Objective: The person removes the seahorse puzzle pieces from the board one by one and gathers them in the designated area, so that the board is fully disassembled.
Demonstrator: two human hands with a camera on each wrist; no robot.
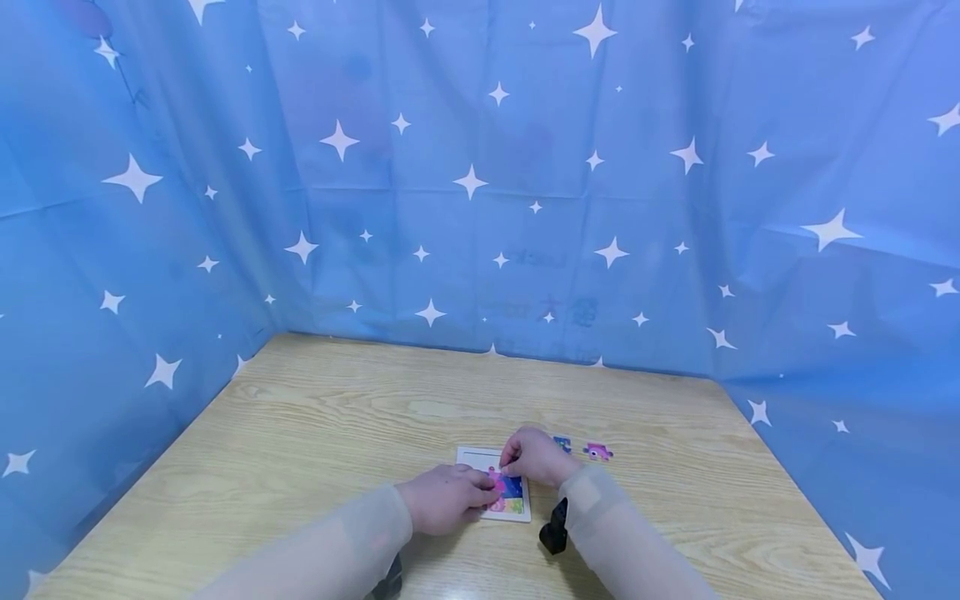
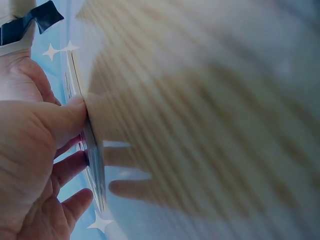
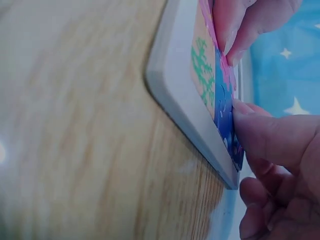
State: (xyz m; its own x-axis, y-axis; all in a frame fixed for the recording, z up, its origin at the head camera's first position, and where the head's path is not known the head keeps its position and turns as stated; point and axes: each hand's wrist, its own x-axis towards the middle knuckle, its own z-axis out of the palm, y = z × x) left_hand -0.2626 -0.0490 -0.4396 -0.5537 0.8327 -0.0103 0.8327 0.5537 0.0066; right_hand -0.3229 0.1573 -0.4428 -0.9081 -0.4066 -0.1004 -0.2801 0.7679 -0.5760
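Note:
A small jigsaw puzzle in a white frame (image 1: 515, 516) lies flat on the wooden table, with pink, dark blue and yellow-green parts showing. Straight fingers of my left hand (image 1: 442, 498) press on its pink part; the left wrist view has the thumb against the frame's edge (image 2: 101, 192). Over the frame's right side, my right hand (image 1: 542, 457) pinches a dark blue puzzle piece (image 3: 226, 125) between thumb and curled fingers, beside the pink pieces. How far that piece sits in the frame is hard to tell. Part of the picture is hidden under both hands.
Just beyond my right hand lie two loose pieces, a pink one with an eye (image 1: 597, 451) and a blue one (image 1: 562, 443), partly covered. Blue star-patterned cloth (image 1: 450, 208) hangs behind and beside the wooden table (image 1: 337, 408). Each wrist carries a black camera mount (image 1: 555, 529).

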